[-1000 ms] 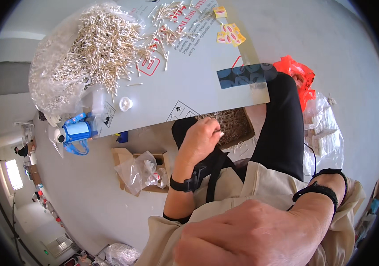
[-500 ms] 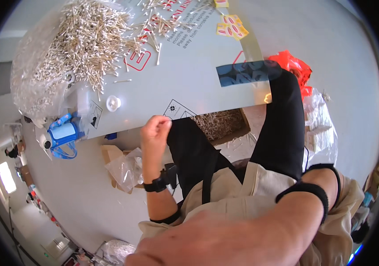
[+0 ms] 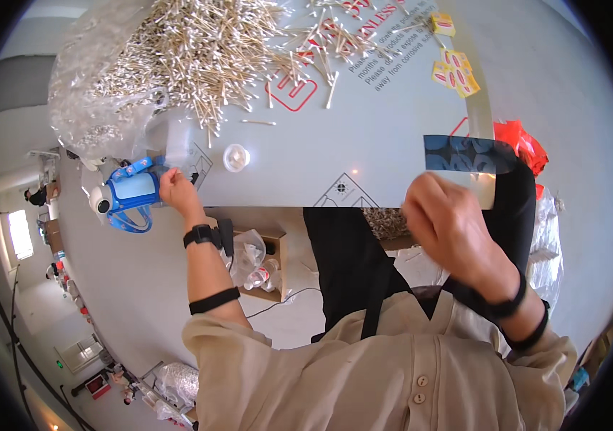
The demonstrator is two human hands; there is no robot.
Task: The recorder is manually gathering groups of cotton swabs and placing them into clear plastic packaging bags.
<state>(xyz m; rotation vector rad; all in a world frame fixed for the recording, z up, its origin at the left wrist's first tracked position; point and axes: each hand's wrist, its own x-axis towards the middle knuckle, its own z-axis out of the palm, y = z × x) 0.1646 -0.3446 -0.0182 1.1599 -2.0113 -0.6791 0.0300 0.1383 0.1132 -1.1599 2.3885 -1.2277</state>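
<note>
My left hand (image 3: 179, 192) is at the table's near edge, right beside a blue drink bottle (image 3: 133, 188) lying on its side. Its fingers are drawn together, and whatever they may hold is hidden. My right hand (image 3: 450, 226) hovers over the near edge on the right, slightly blurred, with its fingers curled in. I cannot make out anything in it. Between the hands and farther in stands a small round white tub (image 3: 235, 158). A large heap of cotton swabs (image 3: 184, 57) spills from a clear plastic bag (image 3: 77, 93) at the far left.
Yellow-and-white packets (image 3: 456, 72) lie at the far right of the grey table (image 3: 392, 158). A dark blue film strip (image 3: 457, 153) sits near the right edge. Below are a cardboard box (image 3: 272, 266) with plastic inside and a red bag (image 3: 520, 147).
My left hand has moved left to beside the bottle. My right hand has risen from low in front of my body to the table's near edge. The view has shifted left.
</note>
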